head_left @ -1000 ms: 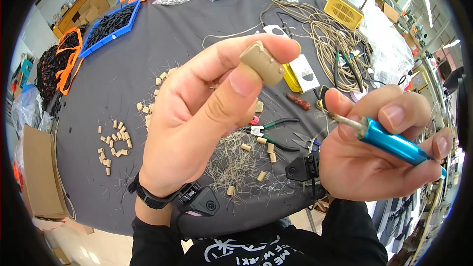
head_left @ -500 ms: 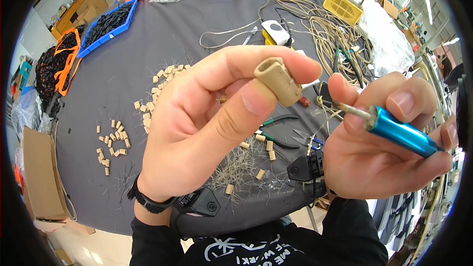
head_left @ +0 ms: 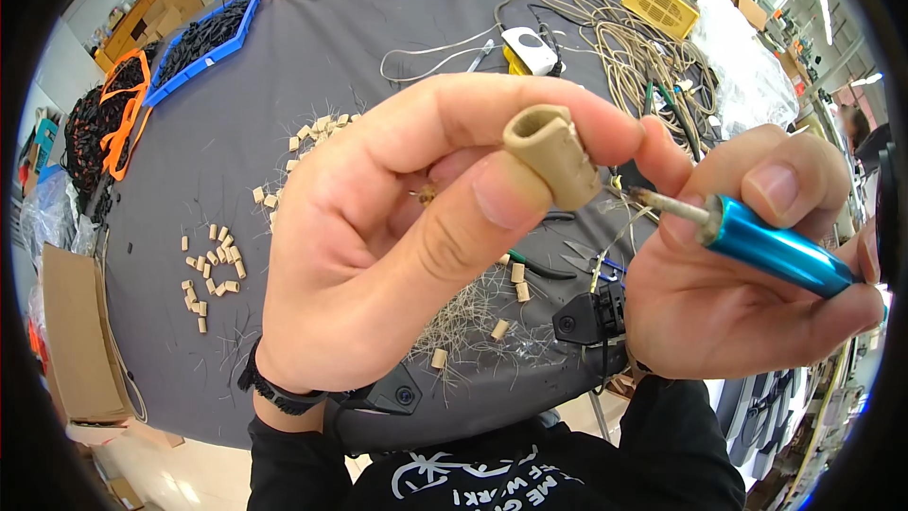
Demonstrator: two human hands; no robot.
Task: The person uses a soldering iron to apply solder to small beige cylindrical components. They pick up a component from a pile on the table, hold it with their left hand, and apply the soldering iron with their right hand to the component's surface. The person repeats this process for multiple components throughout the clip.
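Note:
A short beige tube-like sleeve (head_left: 553,156) is pinched between the thumb and index finger of my left hand (head_left: 369,237), its open end tilted up. My right hand (head_left: 747,274) is closed round a blue soldering iron (head_left: 777,248) with a pale shaft and a brown, stained tip. That tip points left, toward the sleeve, with a small gap between them. The right index finger meets the left index fingertip just above the tip. A small brownish bit (head_left: 426,194) shows in the hollow of my left hand; its kind is unclear.
Loose beige sleeves (head_left: 222,260) lie on the grey-covered table (head_left: 180,180), with thread clippings (head_left: 463,322) near me. Green-handled pliers (head_left: 539,265) and blue-handled snips (head_left: 591,260) lie behind my hands. Tangled cable (head_left: 615,47), a blue tray (head_left: 203,52) and a yellow box (head_left: 662,9) stand farther back.
My left hand has moved slightly right with the sleeve, bringing it closer to the soldering iron's tip. The two index fingers now touch. The far person's hand at upper left has shifted left.

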